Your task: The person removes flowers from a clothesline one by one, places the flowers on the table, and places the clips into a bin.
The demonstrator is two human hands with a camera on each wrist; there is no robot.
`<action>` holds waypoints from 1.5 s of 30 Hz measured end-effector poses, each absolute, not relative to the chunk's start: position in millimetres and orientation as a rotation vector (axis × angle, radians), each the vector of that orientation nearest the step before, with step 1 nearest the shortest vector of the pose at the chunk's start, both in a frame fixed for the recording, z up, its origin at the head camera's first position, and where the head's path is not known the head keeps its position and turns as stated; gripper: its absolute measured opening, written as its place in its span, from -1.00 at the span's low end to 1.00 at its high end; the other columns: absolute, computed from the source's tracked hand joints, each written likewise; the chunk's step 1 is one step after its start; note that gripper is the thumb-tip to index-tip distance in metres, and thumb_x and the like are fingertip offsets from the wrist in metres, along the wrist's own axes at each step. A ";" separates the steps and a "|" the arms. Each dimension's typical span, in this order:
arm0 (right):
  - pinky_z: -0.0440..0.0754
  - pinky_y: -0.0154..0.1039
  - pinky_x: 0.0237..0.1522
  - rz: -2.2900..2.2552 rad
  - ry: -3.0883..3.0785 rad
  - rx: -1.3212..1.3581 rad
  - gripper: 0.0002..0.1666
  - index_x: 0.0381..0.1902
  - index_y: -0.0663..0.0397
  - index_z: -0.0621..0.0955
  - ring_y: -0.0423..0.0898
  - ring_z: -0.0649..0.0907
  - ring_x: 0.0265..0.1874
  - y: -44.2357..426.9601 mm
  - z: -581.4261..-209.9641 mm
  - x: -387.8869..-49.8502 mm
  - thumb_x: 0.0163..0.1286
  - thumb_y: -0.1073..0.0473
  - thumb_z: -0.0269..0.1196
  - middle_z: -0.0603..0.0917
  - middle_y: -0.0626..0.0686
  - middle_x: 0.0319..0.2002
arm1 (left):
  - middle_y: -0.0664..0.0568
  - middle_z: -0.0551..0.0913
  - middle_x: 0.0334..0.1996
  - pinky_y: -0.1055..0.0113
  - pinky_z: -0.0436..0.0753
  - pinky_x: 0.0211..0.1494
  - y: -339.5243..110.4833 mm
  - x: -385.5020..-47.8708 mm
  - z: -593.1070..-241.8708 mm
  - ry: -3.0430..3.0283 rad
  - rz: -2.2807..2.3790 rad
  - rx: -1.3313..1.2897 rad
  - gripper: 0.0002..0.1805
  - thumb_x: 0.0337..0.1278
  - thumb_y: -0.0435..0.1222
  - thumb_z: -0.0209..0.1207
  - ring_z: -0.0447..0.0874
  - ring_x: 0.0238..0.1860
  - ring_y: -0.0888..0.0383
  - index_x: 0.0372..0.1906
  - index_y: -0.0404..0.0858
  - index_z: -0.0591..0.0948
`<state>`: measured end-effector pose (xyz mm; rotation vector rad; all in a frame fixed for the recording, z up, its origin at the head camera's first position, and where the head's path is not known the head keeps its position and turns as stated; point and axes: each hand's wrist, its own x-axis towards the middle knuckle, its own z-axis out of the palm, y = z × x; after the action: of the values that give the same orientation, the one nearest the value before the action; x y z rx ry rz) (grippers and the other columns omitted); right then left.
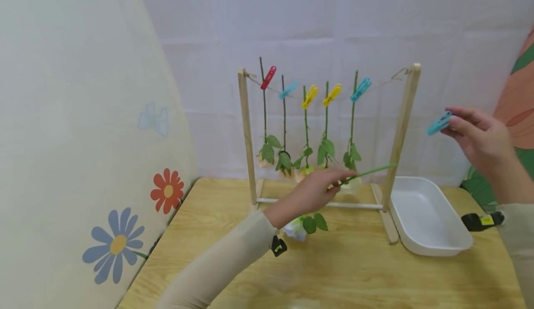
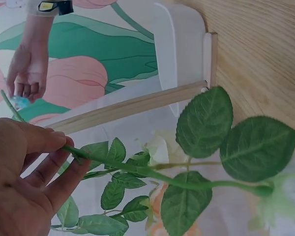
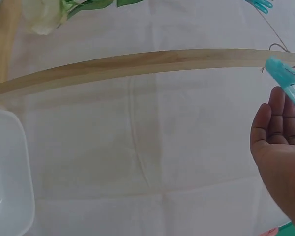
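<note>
One white tray beside rack, left grip pinching stem, right grip pinching clothespin

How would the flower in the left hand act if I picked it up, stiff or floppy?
The flower is probably fairly stiff: its green stem pokes out past the left hand without drooping. It's likely light, since just a pinch holds it up. The blossom might wobble, because it sits at the end of that thin stem.
</note>
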<state>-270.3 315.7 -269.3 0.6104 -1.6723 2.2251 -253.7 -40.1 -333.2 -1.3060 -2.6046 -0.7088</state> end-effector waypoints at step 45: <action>0.67 -0.43 -0.02 2.529 -1.644 0.509 -0.58 0.04 0.14 0.71 -0.20 0.73 -0.13 349.0 -399.4 -251.2 0.54 0.49 -0.02 0.77 -0.01 -0.14 | 0.22 0.53 -0.05 0.50 0.07 -0.68 -45.5 -199.1 -418.9 -2.273 0.340 -1.186 -0.33 0.36 -0.42 0.22 0.43 -0.27 0.30 0.48 0.05 0.36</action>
<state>-251.2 349.0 -399.4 0.5091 -1.6443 2.5285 -199.1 -45.5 -418.9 -1.1856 -2.2727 0.3401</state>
